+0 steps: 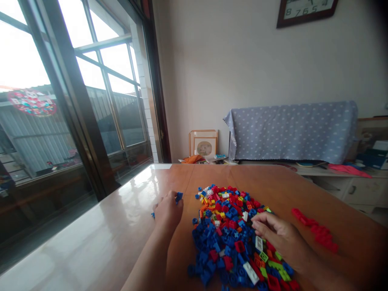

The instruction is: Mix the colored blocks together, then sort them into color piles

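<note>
Brick pile (230, 234): heaped mid-table in front of the wearer, blue mostly at the near left, red through the middle, lime and orange at the near right.
Left hand (167, 210): over the left side of the glossy wooden table (100, 246), just beside the heap, fingers curled and apparently clamped on a blue piece (179, 197) showing at the thumb side.
Small blue piece (153, 215): by the outer edge of that same hand; held or loose, impossible to tell.
Right hand (274, 230): at the heap's right edge, thumb and forefinger drawn close together; with or without a brick between, cannot tell.
Red pieces (315, 230): strung out on the right, well apart from the heap.
Picking at the pile: judged to be the step in hand, with bricks singled out by hand.
Next pick: likely calling for a fingertip pinch on one brick, without dragging neighbors along.
</note>
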A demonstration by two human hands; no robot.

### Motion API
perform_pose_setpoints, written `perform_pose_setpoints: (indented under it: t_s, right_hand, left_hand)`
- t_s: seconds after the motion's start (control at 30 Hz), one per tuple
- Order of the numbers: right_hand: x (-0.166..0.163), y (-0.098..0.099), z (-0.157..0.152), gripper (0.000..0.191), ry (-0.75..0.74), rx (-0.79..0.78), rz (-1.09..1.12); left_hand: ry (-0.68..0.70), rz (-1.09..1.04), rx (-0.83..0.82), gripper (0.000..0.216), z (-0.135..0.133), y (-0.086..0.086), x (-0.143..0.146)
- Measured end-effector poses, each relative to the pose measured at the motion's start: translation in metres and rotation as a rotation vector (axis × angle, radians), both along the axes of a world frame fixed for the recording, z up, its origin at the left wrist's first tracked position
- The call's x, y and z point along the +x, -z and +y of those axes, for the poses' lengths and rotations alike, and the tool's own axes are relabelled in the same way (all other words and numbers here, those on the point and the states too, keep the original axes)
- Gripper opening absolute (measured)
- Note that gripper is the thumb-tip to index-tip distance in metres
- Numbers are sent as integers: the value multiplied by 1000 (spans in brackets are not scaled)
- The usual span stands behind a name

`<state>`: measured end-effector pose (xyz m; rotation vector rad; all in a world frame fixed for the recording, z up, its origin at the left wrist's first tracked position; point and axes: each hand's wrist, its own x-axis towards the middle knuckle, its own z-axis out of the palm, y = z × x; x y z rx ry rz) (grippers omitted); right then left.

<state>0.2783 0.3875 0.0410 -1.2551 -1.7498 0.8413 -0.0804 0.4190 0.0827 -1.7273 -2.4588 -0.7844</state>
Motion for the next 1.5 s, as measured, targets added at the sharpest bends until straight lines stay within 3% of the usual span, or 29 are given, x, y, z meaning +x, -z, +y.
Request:
perform_pose_setpoints:
  t_s: [0.13,0.33,0.83,0.93,1.1,1.2,1.27,1.37,1.5]
  right_hand:
    - [0,6,2,37,-24,13,-45]
    - [6,3,4,39,-10,30,-100]
    - [9,-6,2,34,29,77,-81]
    - [9,-8,3,32,34,79,-91]
    - [4,-7,2,28,-42,135,-213]
    - [-2,-9,-2,44,-111,237,-396]
    - [-6,-11,-6,54,-139,279,-484]
    - [-11,-13,-9,56,-129,278,-553]
    - [-12,-15,-9,42,-90,246,-557]
  left_hand:
    - [-140,30,-32,33,1,7,-24]
    - [-205,37,-94,38,4,18,-28]
    - [-147,4,-60,38,13,21,-22]
    - [-30,8,20,36,14,20,-11]
    - [319,-10,67,24,11,21,19]
    - [608,-39,86,21,-1,17,42]
    - [728,-44,74,21,-12,11,57]
    - [824,-65,38,21,-26,-2,74]
    - [871,-78,26,23,-37,-12,84]
